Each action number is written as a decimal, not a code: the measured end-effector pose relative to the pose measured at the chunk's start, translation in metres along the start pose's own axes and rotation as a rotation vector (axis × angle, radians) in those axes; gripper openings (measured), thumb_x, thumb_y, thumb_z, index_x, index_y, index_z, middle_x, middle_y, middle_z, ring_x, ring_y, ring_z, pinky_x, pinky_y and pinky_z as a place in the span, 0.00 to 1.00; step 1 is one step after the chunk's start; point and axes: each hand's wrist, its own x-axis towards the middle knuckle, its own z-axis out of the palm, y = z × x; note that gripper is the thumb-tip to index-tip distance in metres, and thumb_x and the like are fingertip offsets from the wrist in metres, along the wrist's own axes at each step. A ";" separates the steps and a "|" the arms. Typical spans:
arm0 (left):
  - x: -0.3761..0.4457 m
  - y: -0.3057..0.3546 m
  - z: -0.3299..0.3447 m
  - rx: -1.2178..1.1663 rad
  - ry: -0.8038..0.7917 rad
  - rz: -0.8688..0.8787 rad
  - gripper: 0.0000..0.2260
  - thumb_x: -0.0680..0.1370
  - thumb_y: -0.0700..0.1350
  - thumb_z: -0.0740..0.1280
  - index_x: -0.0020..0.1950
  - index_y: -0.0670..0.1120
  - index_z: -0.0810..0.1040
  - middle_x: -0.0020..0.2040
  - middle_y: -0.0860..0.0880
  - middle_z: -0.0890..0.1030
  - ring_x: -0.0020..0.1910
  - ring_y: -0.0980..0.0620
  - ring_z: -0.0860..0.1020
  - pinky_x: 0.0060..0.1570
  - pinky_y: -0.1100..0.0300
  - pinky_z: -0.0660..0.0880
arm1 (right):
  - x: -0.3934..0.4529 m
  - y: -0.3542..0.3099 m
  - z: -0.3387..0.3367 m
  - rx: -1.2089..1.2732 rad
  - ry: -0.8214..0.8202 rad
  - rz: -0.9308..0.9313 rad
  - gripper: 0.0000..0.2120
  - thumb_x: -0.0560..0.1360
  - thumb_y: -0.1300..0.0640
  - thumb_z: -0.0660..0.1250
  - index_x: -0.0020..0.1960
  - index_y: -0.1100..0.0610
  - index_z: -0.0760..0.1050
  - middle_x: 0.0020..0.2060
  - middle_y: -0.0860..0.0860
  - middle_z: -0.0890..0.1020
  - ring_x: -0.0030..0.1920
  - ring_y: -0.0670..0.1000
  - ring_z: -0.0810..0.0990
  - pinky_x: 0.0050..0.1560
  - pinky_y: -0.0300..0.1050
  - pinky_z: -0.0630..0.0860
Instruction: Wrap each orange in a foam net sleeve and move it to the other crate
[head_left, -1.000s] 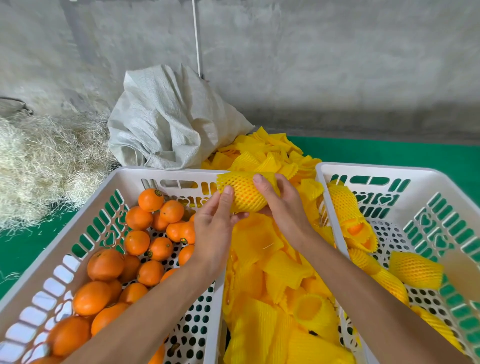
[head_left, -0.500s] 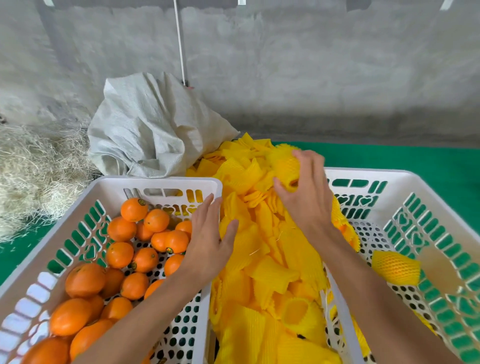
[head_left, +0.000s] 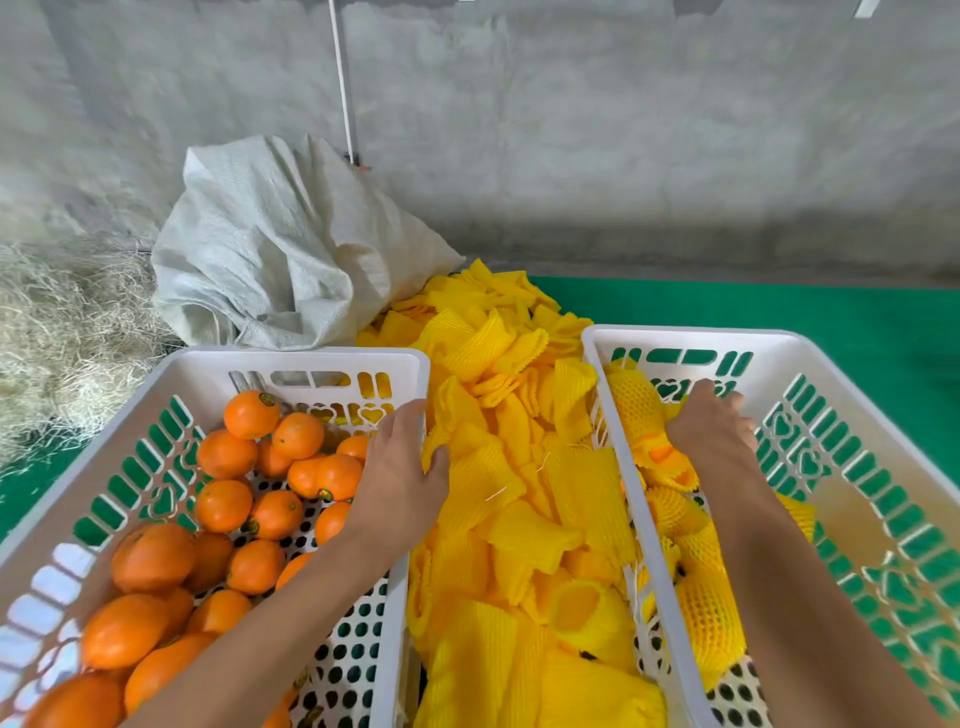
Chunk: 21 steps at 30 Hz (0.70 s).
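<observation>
Nearest the camera, two bare forearms reach forward over two white crates set side by side on a green surface. The left crate (head_left: 31, 587) holds a heap of bare oranges (head_left: 153, 557), packed from the near corner to the far wall. Between the crates lies a loose pile of yellow foam sleeves (head_left: 519, 499), spilling back toward the wall.

The left hand (head_left: 397, 475) rests over the inner rim of the left crate, its fingers (head_left: 402, 415) straight and relaxed, thumb at the edge of the sleeve pile; it holds nothing. The right hand (head_left: 714, 431) is down inside the right crate (head_left: 852, 358), among wrapped oranges (head_left: 709, 618) lying along that crate's near wall. Its fingertips are hidden at the far side, so I cannot tell whether it is holding or has let go of the wrapped orange (head_left: 636, 402) just beside it.

Further back sit a crumpled white sack (head_left: 275, 249), a mass of dry straw (head_left: 57, 332) to the left, and a grey wall.

Risks, as I judge them: a sleeve may slip off if the wrapped fruit is dropped and not set down, since several sleeves look loosely fitted with orange showing at the ends. The sleeve pile leans on both rims, so reaching for the next orange could drag loose sleeves into either crate.
</observation>
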 end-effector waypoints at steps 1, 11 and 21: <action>0.000 -0.001 0.000 -0.001 0.003 -0.001 0.25 0.85 0.44 0.65 0.81 0.46 0.62 0.78 0.47 0.66 0.77 0.48 0.62 0.72 0.56 0.63 | 0.000 0.002 -0.002 -0.003 -0.020 0.019 0.24 0.80 0.61 0.64 0.75 0.59 0.63 0.72 0.63 0.63 0.68 0.72 0.67 0.63 0.64 0.73; -0.001 -0.004 0.000 -0.022 -0.003 -0.034 0.22 0.85 0.41 0.62 0.78 0.50 0.61 0.65 0.44 0.73 0.54 0.35 0.78 0.47 0.39 0.80 | -0.070 -0.066 -0.034 0.344 0.191 -0.833 0.09 0.81 0.54 0.66 0.58 0.55 0.81 0.50 0.53 0.86 0.49 0.55 0.83 0.51 0.50 0.80; 0.014 -0.011 -0.014 -0.115 0.072 -0.071 0.17 0.88 0.43 0.58 0.77 0.42 0.63 0.34 0.47 0.75 0.31 0.45 0.75 0.28 0.55 0.66 | -0.125 -0.097 0.049 -0.126 -0.204 -1.002 0.34 0.74 0.39 0.73 0.73 0.54 0.69 0.65 0.56 0.74 0.66 0.58 0.74 0.61 0.52 0.75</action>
